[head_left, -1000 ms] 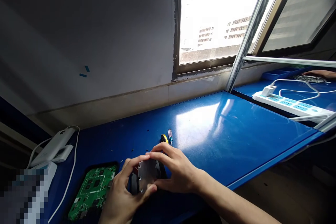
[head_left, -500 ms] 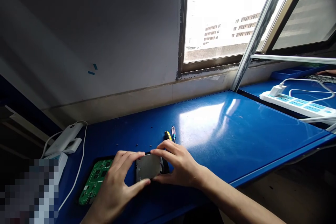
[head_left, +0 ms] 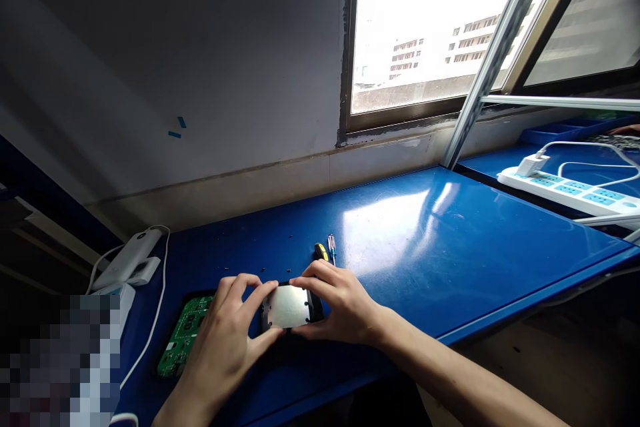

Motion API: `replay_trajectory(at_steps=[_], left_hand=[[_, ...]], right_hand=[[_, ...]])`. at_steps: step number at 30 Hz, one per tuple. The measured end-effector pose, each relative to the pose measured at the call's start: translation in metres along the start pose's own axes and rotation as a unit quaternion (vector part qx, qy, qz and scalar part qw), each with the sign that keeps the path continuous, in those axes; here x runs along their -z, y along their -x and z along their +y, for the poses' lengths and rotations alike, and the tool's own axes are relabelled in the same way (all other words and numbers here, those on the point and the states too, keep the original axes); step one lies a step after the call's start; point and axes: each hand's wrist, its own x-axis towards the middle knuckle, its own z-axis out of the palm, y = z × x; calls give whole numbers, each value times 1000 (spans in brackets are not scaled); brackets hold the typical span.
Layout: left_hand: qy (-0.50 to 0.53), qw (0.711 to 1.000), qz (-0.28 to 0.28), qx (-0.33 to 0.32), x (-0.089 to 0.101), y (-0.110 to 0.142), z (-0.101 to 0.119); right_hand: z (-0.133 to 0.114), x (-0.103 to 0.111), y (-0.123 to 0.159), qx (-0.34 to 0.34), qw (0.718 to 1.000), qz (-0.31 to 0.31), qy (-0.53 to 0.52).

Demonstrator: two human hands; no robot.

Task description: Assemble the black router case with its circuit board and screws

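A flat black-framed piece with a silver metal plate is between my two hands, just above or on the blue table; I cannot tell which. My left hand grips its left side, thumb on the near edge and fingers on the far edge. On the right side my right hand pinches it the same way. Left of it lies a green circuit board in a black casing, partly covered by my left hand. Beyond my right hand are a yellow-and-black screwdriver handle and a clear-handled screwdriver.
Several tiny dark screws are scattered on the blue table. At left stand a white device and its cable. A white power strip lies beyond the metal frame at right, with a person's hand at the far edge.
The metal plate has tilted and now catches brighter light. Both hands keep their hold on the piece, and the camera view has shifted slightly.
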Motion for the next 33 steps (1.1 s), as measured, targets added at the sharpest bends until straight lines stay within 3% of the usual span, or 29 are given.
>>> replay_trajectory(at_steps=[7,13,18,22,28,33], left_hand=[[40,997,-64,10,0,-14,28],[157,984,-49,63,2,-22,32],[322,931,-87,147,4,-20,26],[418,887,-108,165,5,-17,23],[467,862,-123,152,4,-15,21],[486,856,-119,129,7,-15,15]], right_hand=[[-1,2,0,-7,1000,8,17],[0,3,1,-26,1000,15,2],[-2,5,-1,-40,998,27,-35],[-2,5,-3,-20,997,17,-71],[-4,8,-3,-65,993,-37,-88],[-5,8,-4,-82,991,-20,-106]])
